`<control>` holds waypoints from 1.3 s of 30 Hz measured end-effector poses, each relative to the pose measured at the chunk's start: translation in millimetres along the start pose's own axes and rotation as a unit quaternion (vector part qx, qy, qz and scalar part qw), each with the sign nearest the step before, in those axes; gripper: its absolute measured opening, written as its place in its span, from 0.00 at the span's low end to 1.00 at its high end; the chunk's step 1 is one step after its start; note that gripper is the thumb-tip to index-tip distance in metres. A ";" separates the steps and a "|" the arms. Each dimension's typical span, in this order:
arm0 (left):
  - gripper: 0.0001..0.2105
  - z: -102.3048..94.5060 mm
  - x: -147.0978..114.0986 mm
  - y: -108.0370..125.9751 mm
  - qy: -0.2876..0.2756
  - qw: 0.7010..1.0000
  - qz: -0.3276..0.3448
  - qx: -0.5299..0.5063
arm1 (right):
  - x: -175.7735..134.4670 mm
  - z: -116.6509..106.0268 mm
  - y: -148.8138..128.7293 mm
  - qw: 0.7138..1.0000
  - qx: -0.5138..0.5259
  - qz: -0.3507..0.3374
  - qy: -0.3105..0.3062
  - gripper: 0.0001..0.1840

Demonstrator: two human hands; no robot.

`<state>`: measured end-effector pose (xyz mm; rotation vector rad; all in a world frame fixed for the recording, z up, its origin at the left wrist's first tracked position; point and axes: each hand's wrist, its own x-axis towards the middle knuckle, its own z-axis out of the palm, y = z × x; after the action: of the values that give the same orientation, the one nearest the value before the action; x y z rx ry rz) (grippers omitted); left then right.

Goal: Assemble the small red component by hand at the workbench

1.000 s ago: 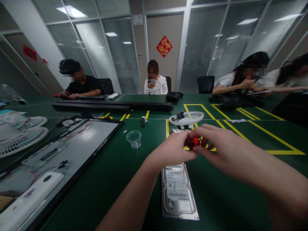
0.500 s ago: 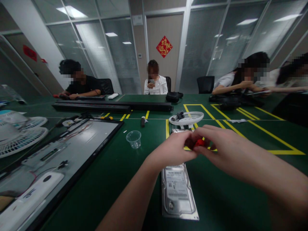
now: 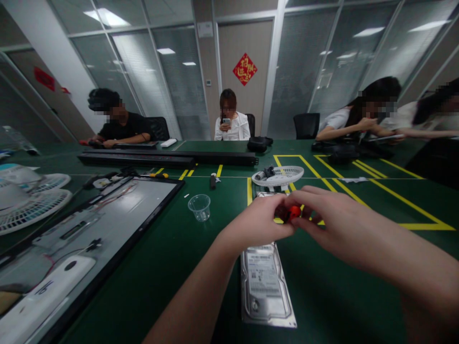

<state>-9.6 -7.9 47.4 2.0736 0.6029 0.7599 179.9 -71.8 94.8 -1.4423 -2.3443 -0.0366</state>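
Turned red part (image 3: pixel 295 211) slightly, right grip (image 3: pixel 332 210) clamped on it, couldn't tell closure of left grip (image 3: pixel 263 220), apparently still working it.

The person's left hand (image 3: pixel 265 220) and right hand (image 3: pixel 324 212) meet fingertip to fingertip, pinching a small red piece (image 3: pixel 295 211) above the green desk (image 3: pixel 150 282). A silver hard drive (image 3: pixel 263 282) lies label up nearer the person. A clear plastic cup (image 3: pixel 200 208) stands between the left hand and a flat panel (image 3: pixel 143 205). Across the desk, a seated person in white (image 3: pixel 233 125) holds a phone (image 3: pixel 226 122).
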 end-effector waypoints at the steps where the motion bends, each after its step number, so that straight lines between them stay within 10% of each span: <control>1: 0.12 0.1 -0.2 -0.1 0.004 1.000 0.000 0.003 | 0.2 -0.4 -0.4 1.000 -0.002 -0.005 -0.002 0.16; 39: 0.11 0.9 1.7 -3.3 -0.010 1.000 0.002 -0.007 | 3.5 -0.1 -1.5 0.995 -0.028 0.084 -0.044 0.07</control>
<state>-8.3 -5.4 44.8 2.0677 0.5817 0.7428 177.3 -69.6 96.3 -1.6959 -2.2965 0.0078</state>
